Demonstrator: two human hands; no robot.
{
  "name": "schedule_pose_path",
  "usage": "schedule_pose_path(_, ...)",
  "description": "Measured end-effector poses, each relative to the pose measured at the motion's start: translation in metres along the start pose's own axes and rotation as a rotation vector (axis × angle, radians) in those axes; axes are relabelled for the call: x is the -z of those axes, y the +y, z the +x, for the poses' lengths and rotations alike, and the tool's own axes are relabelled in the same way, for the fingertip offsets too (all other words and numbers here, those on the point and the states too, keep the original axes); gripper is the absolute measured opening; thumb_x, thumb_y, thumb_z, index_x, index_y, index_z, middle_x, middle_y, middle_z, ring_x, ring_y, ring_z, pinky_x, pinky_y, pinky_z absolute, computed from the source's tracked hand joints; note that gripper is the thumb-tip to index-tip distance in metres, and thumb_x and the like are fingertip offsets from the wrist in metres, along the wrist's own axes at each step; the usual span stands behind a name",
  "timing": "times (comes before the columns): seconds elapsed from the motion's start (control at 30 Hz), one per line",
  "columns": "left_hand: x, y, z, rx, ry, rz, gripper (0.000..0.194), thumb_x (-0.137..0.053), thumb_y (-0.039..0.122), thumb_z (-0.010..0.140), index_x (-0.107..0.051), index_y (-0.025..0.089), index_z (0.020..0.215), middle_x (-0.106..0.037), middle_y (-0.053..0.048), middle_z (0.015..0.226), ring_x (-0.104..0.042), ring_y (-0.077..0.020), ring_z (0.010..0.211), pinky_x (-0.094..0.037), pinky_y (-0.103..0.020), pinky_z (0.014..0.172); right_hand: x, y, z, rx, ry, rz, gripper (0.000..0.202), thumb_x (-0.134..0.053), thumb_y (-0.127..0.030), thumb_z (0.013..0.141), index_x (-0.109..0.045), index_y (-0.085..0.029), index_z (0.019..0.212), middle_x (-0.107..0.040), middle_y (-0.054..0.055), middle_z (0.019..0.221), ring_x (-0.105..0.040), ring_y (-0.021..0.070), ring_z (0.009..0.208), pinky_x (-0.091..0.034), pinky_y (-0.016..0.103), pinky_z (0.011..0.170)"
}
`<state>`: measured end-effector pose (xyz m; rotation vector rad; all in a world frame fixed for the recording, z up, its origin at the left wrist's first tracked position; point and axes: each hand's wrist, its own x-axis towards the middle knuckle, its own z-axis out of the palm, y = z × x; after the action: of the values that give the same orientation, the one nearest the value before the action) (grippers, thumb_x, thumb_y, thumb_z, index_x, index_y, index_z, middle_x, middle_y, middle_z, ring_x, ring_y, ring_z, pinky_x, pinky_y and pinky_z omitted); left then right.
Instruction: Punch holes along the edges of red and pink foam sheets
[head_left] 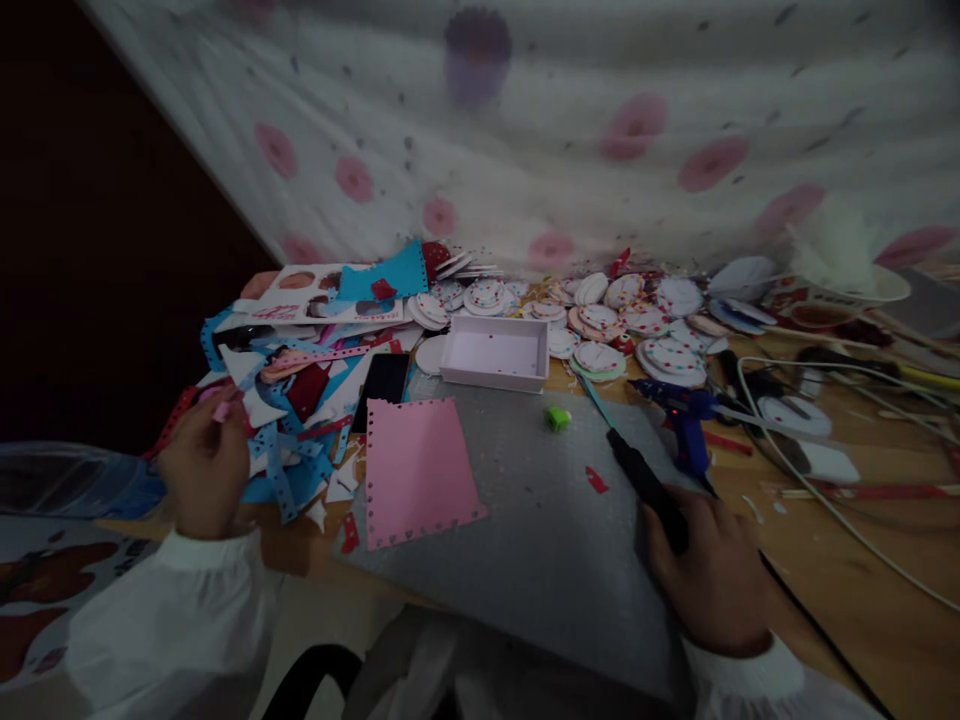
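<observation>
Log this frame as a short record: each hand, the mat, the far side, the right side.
Left hand: holds a small pink piece near the paper scraps
Right hand: grips a black-handled tool
Grey mat: pink sheet, green piece, red scrap
Far side: open white box, dotted discs
Right side: blue glue gun, white cable

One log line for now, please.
left hand: pinching small pink piece, near paper scraps | right hand: gripping black-handled tool | pink sheet: on gray mat
</observation>
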<state>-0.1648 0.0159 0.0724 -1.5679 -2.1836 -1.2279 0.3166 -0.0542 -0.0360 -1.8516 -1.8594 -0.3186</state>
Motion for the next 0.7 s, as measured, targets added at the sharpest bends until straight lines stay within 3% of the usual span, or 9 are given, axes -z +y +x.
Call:
schedule_pose_path(0.03,-0.006,-0.011,0.008,-0.068,-0.036,0.122,0.041,-0.04,0.033,0.093,-0.061,0.009,0.118,-0.063,-0.013,0.122,-0.055,-0.0234,0.117,-0.041,-0.037,0.102,0.0,0.0,0.0,0.0,0.021,-0.017,0.039,-0.043,-0.043,0.089,-0.061,-0.01,0.1,-0.064,0.016,0.087,-0.059,0.0322,0.082,-0.045,0.045,0.074)
schedule_pose_path(0.13,-0.029,-0.035,0.026,-0.115,-0.175,0.189,0.044,-0.048,0.027,0.085,-0.054,0.006,0.123,-0.056,-0.015,0.131,-0.05,-0.0269,0.123,-0.036,-0.041,0.105,0.003,-0.001,0.002,0.024,0.109,-0.019,0.034,-0.049,-0.041,0.088,-0.06,-0.011,0.102,-0.063,0.017,0.092,-0.059,0.0318,0.086,-0.045,0.044,0.074)
schedule_pose_path(0.27,-0.05,-0.04,0.034,-0.165,-0.356,0.192,0.064,-0.062,0.027,0.072,-0.045,0.002,0.129,-0.042,-0.021,0.142,-0.037,-0.0369,0.133,-0.031,-0.051,0.108,0.017,-0.003,0.004,0.08,0.213,0.09,0.018,-0.057,-0.034,0.086,-0.054,-0.017,0.088,-0.063,0.01,0.082,-0.059,0.0248,0.074,-0.042,0.038,0.069)
schedule_pose_path(0.33,-0.053,-0.03,0.033,-0.197,-0.379,0.186,0.064,-0.06,0.029,0.074,-0.043,0.004,0.131,-0.04,-0.02,0.144,-0.034,-0.0371,0.135,-0.028,-0.052,0.11,0.025,-0.006,0.008,0.072,0.224,0.17,0.016,-0.058,-0.032,0.086,-0.05,-0.019,0.081,-0.058,0.004,0.072,-0.054,0.0202,0.065,-0.039,0.034,0.064)
schedule_pose_path(0.43,-0.053,-0.003,0.024,-0.293,-0.43,0.132,0.051,-0.053,0.032,0.081,-0.048,0.012,0.128,-0.049,-0.013,0.137,-0.043,-0.0283,0.13,-0.033,-0.043,0.11,0.034,-0.015,0.021,0.049,0.21,0.294,0.022,-0.059,-0.026,0.086,-0.042,-0.022,0.072,-0.046,-0.002,0.063,-0.045,0.015,0.057,-0.034,0.029,0.058)
schedule_pose_path(0.6,-0.071,0.048,0.001,-0.486,-0.718,-0.005,0.044,-0.048,0.041,0.087,-0.053,0.016,0.123,-0.058,-0.01,0.127,-0.053,-0.0247,0.12,-0.041,-0.037,0.103,0.039,-0.04,0.063,0.176,0.188,0.317,0.042,-0.057,-0.014,0.086,-0.028,-0.022,0.056,-0.028,-0.006,0.054,-0.029,0.0115,0.049,-0.023,0.03,0.053)
schedule_pose_path(0.7,-0.092,0.067,-0.01,-0.572,-0.911,0.123,0.049,-0.057,0.039,0.083,-0.051,0.016,0.126,-0.055,-0.012,0.13,-0.052,-0.0266,0.12,-0.04,-0.038,0.102,0.032,-0.059,0.094,0.273,0.151,0.34,0.045,-0.054,-0.017,0.089,-0.027,-0.022,0.053,-0.026,-0.006,0.051,-0.029,0.0112,0.047,-0.023,0.031,0.055)
